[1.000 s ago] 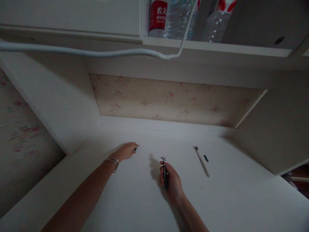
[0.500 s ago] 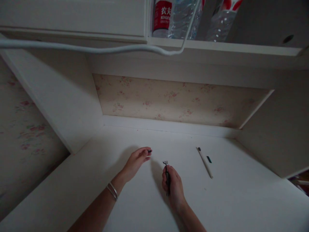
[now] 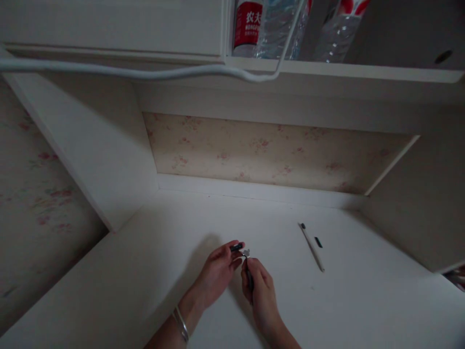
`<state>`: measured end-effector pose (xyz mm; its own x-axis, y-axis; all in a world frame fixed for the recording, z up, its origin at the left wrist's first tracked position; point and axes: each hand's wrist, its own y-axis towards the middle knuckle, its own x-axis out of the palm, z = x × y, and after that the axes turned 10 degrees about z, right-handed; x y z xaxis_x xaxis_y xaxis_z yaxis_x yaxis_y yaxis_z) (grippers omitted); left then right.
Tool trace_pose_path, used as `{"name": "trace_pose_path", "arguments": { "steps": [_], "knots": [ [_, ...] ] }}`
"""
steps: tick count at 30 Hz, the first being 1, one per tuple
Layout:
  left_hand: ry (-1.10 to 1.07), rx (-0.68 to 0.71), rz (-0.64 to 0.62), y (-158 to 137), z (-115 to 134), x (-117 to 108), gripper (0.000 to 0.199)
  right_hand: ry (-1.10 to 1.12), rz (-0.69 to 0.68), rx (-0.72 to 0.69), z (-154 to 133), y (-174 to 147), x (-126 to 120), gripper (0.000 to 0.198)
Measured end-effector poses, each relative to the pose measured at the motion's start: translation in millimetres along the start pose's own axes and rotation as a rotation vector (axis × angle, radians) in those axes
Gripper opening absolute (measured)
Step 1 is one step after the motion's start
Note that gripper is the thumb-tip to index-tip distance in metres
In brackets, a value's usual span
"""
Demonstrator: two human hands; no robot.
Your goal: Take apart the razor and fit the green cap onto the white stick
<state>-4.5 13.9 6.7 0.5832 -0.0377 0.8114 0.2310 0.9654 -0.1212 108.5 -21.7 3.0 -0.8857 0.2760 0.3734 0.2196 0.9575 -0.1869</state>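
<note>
My left hand [image 3: 220,271] pinches a small, dark, bar-shaped piece [image 3: 236,247] between thumb and fingers, above the white desk [image 3: 181,218]. Close by on its right, my right hand [image 3: 259,286] is wrapped round a slim tool with a dark handle [image 3: 250,280]. A shiny metal head [image 3: 246,253] sticks up from that fist, right beside the left fingertips. Whether the metal touches the dark piece cannot be made out. The exact kind of both held items is too small and dim to tell.
On the desk to the right lies a slim whitish stick [image 3: 313,248] with a dark end. Beside it is a short dark strip [image 3: 318,242]. Overhead, a white cable [image 3: 145,73] hangs before a shelf [image 3: 345,71] with plastic bottles [image 3: 279,29]. Side panels flank the desk.
My left hand has come right and nearer to me, bringing the dark piece up beside the metal head. My right hand has shifted slightly downward, still gripping the tool.
</note>
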Motion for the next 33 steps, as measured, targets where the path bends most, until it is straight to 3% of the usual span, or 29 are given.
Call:
{"name": "trace_pose_path", "arguments": {
  "steps": [6, 21, 33],
  "knots": [
    [0.025, -0.021, 0.017, -4.7, -5.2, -1.5, 0.023, -0.072, -0.081, -0.056, 1.6, -2.0, -0.3, 0.038],
    [0.061, -0.028, 0.041, -5.0, -4.9, -3.4, 0.025, -0.213, -0.096, -0.142, -4.8, -6.2, 0.6, 0.038],
    [0.069, -0.017, -0.001, -5.7, -1.5, -5.9, 0.026, -0.224, -0.109, -0.126, -2.3, -5.7, -1.7, 0.037]
  ]
}}
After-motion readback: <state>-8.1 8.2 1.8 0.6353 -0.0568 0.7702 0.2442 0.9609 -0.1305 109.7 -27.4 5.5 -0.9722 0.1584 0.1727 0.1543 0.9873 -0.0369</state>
